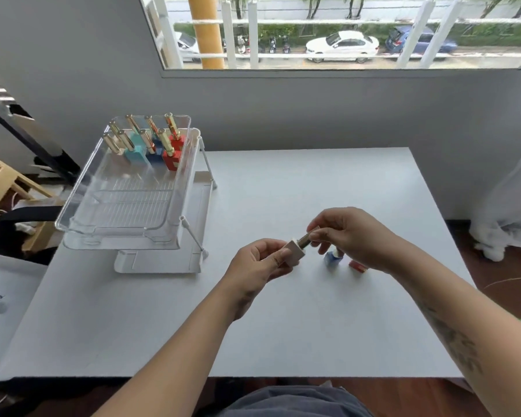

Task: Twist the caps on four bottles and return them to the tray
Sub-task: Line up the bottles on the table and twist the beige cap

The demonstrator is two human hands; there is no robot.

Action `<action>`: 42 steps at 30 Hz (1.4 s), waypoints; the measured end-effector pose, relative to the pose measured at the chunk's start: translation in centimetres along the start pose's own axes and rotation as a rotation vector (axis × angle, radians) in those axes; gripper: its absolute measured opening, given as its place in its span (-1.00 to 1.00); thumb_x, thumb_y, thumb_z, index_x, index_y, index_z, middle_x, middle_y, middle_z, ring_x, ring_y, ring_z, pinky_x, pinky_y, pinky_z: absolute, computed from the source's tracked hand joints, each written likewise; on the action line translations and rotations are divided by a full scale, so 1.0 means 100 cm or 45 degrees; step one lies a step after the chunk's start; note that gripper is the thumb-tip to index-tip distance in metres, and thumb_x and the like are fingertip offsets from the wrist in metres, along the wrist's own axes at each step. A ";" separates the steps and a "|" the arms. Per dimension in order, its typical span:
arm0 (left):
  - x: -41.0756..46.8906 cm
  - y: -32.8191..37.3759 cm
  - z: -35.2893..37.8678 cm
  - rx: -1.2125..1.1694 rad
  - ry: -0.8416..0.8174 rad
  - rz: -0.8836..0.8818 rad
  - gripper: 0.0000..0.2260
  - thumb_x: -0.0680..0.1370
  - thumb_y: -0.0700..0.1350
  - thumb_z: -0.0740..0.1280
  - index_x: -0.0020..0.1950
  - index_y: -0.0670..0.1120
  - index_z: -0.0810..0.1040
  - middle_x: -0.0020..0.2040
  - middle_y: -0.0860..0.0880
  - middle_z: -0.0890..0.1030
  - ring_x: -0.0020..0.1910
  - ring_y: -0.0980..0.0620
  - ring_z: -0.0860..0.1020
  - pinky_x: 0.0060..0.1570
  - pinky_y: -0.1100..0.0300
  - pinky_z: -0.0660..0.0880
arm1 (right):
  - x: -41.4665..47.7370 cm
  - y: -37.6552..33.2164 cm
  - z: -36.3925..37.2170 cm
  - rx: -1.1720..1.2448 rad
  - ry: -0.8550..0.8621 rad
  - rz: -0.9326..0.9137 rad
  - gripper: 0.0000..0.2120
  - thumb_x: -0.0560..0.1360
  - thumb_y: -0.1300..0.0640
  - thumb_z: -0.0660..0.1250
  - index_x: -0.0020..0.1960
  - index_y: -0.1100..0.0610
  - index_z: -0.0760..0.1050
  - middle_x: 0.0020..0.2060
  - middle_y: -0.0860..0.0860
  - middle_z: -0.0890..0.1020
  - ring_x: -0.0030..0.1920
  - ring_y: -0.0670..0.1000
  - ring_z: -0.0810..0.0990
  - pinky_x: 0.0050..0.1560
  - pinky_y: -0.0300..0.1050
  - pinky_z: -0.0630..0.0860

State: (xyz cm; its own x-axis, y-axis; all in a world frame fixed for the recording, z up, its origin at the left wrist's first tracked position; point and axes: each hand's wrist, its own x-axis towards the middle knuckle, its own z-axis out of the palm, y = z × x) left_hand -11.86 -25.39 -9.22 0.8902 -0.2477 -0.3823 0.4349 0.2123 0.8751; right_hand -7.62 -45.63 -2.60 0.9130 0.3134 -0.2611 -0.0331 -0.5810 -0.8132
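The left hand (pixel 259 263) curls around one beige bottle (pixel 294 254), held above the near middle of the table (pixel 283 326); the right hand (pixel 349 233) pinches its gold cap (pixel 304 239). One blue bottle (pixel 331 257) and one red bottle (pixel 358 265) stand just right. The clear tray (pixel 133 203), far left, holds what look like eight bottles

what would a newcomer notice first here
The hands over the table: the left hand holds a small white bottle while the right hand pinches its gold cap. Beside the right hand sit a blue bottle and a red bottle, and at the left rear a clear tray holds gold-capped bottles at its far end.
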 end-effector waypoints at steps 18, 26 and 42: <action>0.004 -0.009 0.033 0.180 0.160 0.033 -0.84 0.50 -0.17 0.46 0.08 -0.09 0.68 0.02 -0.14 0.71 0.06 -0.06 0.68 0.16 0.14 0.56 | 0.006 0.033 -0.021 0.280 -0.110 -0.010 -0.90 0.52 0.33 0.35 -0.04 0.20 0.62 -0.15 0.06 0.74 -0.19 -0.11 0.69 -0.20 -0.38 0.53; 0.007 -0.017 0.041 0.260 0.286 0.036 -0.85 0.49 -0.18 0.48 0.04 -0.07 0.66 -0.01 -0.04 0.73 -0.01 0.00 0.70 0.17 0.11 0.58 | 0.011 0.042 -0.018 0.251 -0.086 -0.035 -0.85 0.53 0.36 0.31 -0.05 0.18 0.62 -0.18 0.03 0.73 -0.13 -0.05 0.70 -0.06 -0.30 0.61; 0.010 -0.025 0.019 0.264 0.307 0.048 -0.77 0.39 -0.04 0.56 0.02 0.04 0.66 0.00 -0.02 0.72 0.05 0.02 0.67 0.13 0.14 0.56 | 0.017 0.035 0.000 0.406 -0.152 -0.044 -0.87 0.54 0.33 0.33 -0.01 0.18 0.61 -0.07 0.08 0.72 -0.04 -0.03 0.69 -0.03 -0.28 0.58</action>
State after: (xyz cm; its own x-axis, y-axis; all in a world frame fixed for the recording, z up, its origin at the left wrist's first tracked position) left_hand -12.33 -27.99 -11.19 0.9224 -0.0071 -0.3861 0.3861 0.0136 0.9224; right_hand -6.24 -47.12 -5.89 0.8624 0.4253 -0.2745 -0.1458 -0.3106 -0.9393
